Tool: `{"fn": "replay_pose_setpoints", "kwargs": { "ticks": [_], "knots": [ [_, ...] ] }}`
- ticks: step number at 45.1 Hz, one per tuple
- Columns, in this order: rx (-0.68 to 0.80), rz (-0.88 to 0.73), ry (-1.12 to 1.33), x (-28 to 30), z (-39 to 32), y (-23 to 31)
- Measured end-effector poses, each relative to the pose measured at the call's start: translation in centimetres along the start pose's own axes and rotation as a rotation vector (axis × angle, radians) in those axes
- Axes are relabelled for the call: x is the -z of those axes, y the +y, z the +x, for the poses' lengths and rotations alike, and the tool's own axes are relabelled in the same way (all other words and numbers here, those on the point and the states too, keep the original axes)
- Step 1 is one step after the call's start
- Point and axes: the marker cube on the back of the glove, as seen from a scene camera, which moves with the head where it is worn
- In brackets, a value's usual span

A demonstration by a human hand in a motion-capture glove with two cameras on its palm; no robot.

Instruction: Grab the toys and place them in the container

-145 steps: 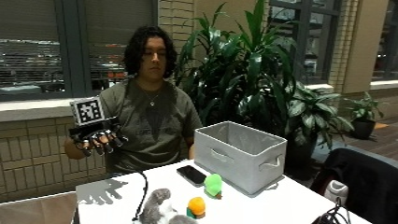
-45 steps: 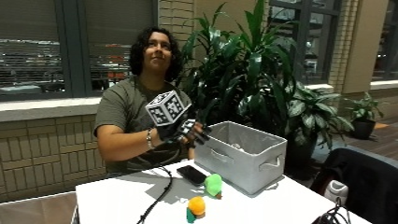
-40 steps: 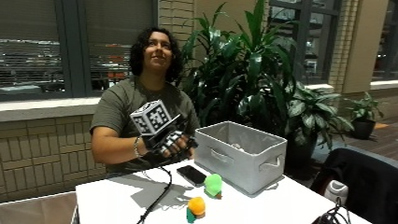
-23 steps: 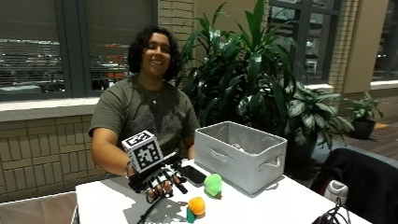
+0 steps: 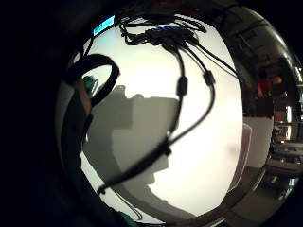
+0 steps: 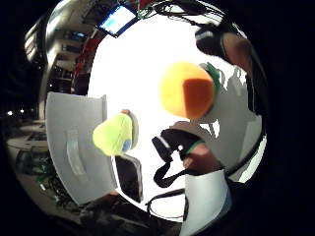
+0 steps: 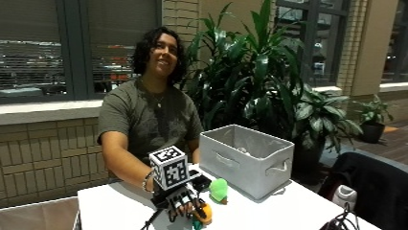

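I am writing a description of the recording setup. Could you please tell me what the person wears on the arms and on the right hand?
The right hand wears a black glove with black straps and loops around the fingers; orange shows at its fingertips. The forearms are bare below the short sleeves of a dark olive T-shirt. A light band or bracelet sits at the right wrist. The other hand does not show.

Worktop (image 7: 300,213): bare stretch in front of grey container (image 7: 247,159), open-topped, reachable from above. Obstacles near its front wall: green toy (image 7: 219,190), black phone (image 6: 129,177); orange toy (image 7: 204,213) close by.
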Motion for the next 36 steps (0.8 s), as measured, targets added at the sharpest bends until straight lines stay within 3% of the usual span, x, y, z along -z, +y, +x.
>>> {"fn": "replay_pose_setpoints", "kwargs": {
  "ticks": [12, 18, 25, 30, 36],
  "knots": [
    [0.02, -0.017, -0.026, 2.7, -1.9, 2.0],
    [0.187, 0.114, -0.19, 10.3, -5.5, 5.8],
    [0.49, 0.279, -0.275, 18.7, -17.9, 14.6],
    [0.611, 0.273, -0.198, 18.7, -24.0, 16.2],
    [0.59, 0.233, -0.044, 15.4, -26.1, 14.6]
  ]
}}
